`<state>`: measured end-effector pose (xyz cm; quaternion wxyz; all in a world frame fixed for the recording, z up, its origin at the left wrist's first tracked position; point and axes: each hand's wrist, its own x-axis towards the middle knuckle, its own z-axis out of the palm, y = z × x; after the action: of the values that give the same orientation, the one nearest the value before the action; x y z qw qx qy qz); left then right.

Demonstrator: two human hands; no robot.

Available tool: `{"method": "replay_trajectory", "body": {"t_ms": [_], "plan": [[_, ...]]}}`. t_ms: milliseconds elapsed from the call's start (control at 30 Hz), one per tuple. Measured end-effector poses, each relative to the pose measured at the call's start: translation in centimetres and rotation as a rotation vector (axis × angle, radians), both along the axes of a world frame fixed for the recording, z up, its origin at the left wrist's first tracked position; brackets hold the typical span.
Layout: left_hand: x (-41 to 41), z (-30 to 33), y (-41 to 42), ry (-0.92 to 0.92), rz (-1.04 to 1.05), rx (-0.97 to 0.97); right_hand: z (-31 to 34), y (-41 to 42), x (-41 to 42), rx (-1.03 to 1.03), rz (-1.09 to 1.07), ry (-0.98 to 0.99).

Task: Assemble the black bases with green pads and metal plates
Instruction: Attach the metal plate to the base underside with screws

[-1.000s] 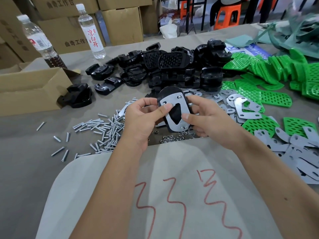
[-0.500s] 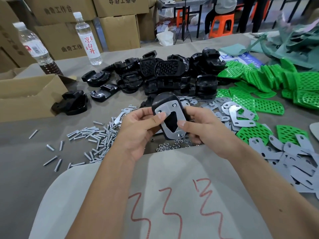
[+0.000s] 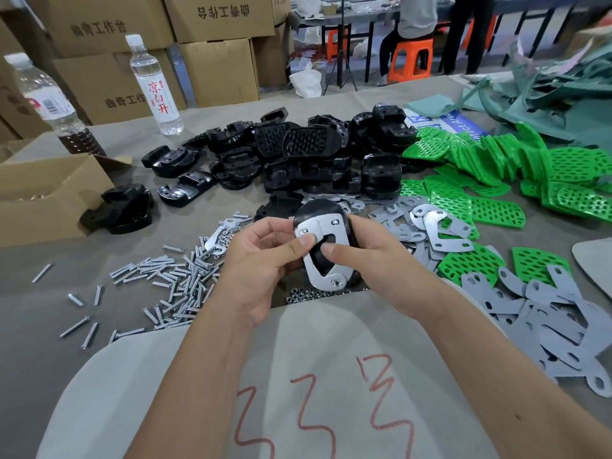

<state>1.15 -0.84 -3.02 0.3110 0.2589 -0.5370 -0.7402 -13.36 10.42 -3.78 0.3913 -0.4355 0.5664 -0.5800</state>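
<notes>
Left to right: two bottles (image 3: 150,81), loose screws (image 3: 172,286). At centre, left hand (image 3: 261,270) and right hand (image 3: 371,263) gripping one black base (image 3: 321,210), thumbs pinching one metal plate (image 3: 326,256) against it. Farther right: piled bases (image 3: 298,160), green pads (image 3: 496,180), grey plates (image 3: 563,319), too many to count.

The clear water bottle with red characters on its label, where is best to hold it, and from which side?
Grip the clear water bottle with red characters round its labelled middle, coming from the front: it stands upright and apart from the black plastic bases, with boxes close behind.
</notes>
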Motion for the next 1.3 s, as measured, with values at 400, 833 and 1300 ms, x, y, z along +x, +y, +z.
{"method": "replay_trajectory", "body": {"t_ms": [400,833,1300], "plan": [[-0.7,-0.1,0.7,-0.037,0.002,-0.131,-0.2,-0.2,-0.7,-0.044,0.017,-0.176],[-1.1,-0.9,0.9,-0.04,0.089,-0.192,-0.5,-0.5,-0.1,-0.147,-0.068,-0.084],[-0.9,-0.2,1.0,-0.011,0.117,-0.297,-0.2,-0.2,0.2,-0.142,0.045,-0.25]]}}
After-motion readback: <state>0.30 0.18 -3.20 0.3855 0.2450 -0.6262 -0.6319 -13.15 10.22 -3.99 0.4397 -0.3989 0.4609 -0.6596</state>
